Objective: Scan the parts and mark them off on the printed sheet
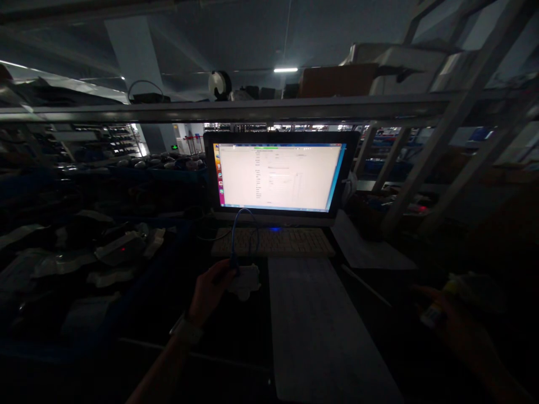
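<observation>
My left hand [214,285], with a band on its wrist, pinches the plug end of a blue cable [234,238]. The cable arches up and over toward the keyboard. Just beyond the fingertips lies a small pale device [247,282] with tabbed edges; whether the plug sits in it I cannot tell. Over on the right, in deep shade, my right hand [452,322] is closed around a yellow and white object [433,313] whose kind the dark hides. A sheet of paper [315,314] lies between the hands.
A lit monitor [278,177] stands behind a keyboard [290,241]. At left, a blue bin [155,269] holds several wrapped devices. More paper [370,249] and a thin pale stick [365,285] lie right of centre. A shelf [252,110] crosses above, carrying a brown box [337,81].
</observation>
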The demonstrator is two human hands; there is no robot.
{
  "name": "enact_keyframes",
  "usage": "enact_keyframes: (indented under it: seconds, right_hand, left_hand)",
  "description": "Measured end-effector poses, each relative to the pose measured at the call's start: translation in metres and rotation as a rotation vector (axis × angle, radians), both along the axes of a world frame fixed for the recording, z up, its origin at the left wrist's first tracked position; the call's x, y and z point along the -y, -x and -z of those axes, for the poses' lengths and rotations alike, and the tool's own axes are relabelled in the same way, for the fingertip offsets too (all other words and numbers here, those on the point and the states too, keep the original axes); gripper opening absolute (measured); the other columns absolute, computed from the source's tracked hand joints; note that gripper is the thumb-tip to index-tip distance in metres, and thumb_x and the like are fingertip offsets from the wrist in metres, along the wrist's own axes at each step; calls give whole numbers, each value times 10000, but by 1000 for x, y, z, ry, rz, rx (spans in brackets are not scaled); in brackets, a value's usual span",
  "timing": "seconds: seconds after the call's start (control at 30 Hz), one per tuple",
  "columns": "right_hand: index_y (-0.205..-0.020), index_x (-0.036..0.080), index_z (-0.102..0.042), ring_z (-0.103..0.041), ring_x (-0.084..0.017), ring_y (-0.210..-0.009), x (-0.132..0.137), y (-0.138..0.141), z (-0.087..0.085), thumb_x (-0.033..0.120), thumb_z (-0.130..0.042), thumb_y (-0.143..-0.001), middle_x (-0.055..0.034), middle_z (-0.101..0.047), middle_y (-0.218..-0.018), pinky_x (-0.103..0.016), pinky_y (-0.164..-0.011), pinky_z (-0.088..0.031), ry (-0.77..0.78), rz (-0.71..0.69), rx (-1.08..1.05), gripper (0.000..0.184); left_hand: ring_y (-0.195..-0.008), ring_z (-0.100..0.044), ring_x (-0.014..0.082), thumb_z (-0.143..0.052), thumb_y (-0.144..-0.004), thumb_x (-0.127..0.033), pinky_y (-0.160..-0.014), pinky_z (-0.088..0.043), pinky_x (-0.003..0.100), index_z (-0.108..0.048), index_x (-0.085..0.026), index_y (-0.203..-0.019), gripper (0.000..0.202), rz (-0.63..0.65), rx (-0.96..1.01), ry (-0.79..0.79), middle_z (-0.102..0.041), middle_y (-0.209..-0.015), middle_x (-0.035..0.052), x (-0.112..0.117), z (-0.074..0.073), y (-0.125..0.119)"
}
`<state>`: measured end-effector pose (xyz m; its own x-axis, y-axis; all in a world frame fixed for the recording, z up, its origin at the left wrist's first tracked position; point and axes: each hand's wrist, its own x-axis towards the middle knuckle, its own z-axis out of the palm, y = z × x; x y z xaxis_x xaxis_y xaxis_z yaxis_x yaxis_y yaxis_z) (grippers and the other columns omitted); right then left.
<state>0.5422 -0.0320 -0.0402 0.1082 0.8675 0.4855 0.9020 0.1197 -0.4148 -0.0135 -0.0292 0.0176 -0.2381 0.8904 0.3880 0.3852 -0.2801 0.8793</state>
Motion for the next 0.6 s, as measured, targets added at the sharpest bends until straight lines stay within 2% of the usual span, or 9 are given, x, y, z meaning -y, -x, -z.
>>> enact_keyframes:
  seconds: [0.33, 0.6]
  right_hand:
    - [-1063, 234, -576, -655, -327, -961, -1, -2, 0, 529, -484, -753, -121, -671, -1069, -467, -821, -530, 36, 21, 24, 438]
    - [-1058, 246, -568, -661, -316, -946, -1, -1, -1, 501, -502, -745, -103, -676, -1044, -457, -818, -530, 28, 28, 16, 410]
  left_hand:
    - [-869, -706, 239, -649, -704, -533, -755, -588, 331, -709, -196, -930, 410, 4, 8, 2, -745, -932, 52, 0, 0, -1]
    - [-872, -702, 239, -636, -709, -477, -767, -582, 338, -702, -176, -961, 399, 9, 9, 39, -743, -933, 66, 0, -1, -1]
